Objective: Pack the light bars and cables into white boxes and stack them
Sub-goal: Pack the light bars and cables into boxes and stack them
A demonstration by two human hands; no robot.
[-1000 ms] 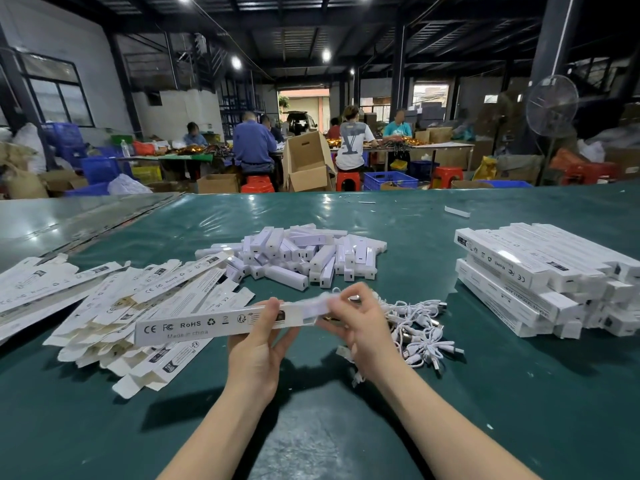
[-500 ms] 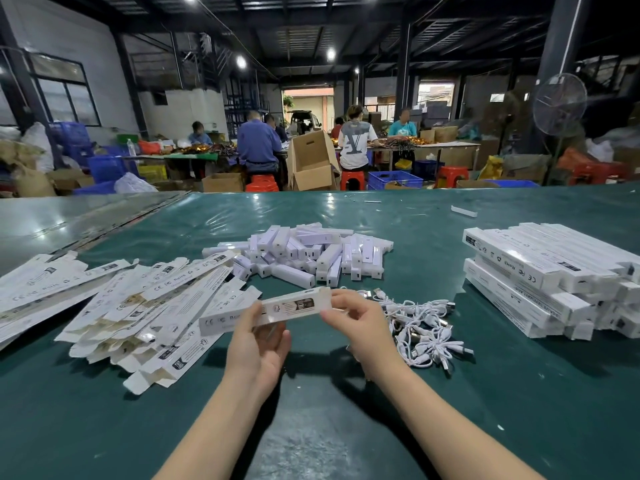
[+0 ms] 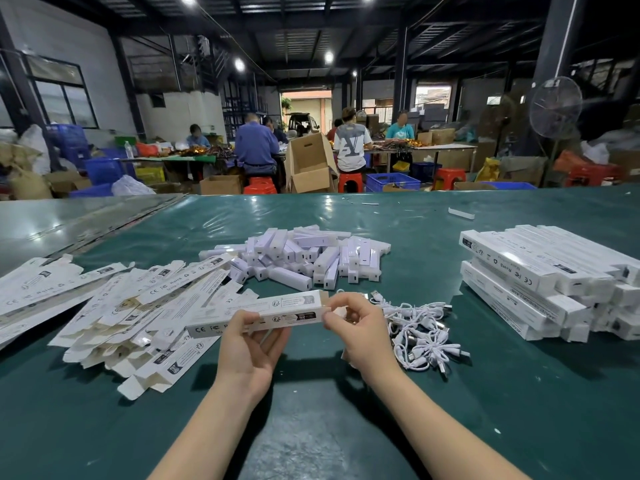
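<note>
- The fingers [image 3: 274, 341] of the left hand [image 3: 247, 355] curl round the middle of a white box [image 3: 294, 307], thumb on top. The right hand [image 3: 362, 336] pinches the flap at the box's right end.
- The box is held above the worktop [image 3: 311, 431], near centre, turned more end-on than a second ago.
- Light bars [image 3: 304, 254] lie heaped beyond, cables [image 3: 422, 330] just right, flat cartons [image 3: 138, 306] left and packed boxes [image 3: 519, 275] stacked far right, all unmoved.

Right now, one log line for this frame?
left hand: holds box | right hand: pinches box's right end | light bars: heap behind | cables: pile right | packed boxes: stacked far right
</note>
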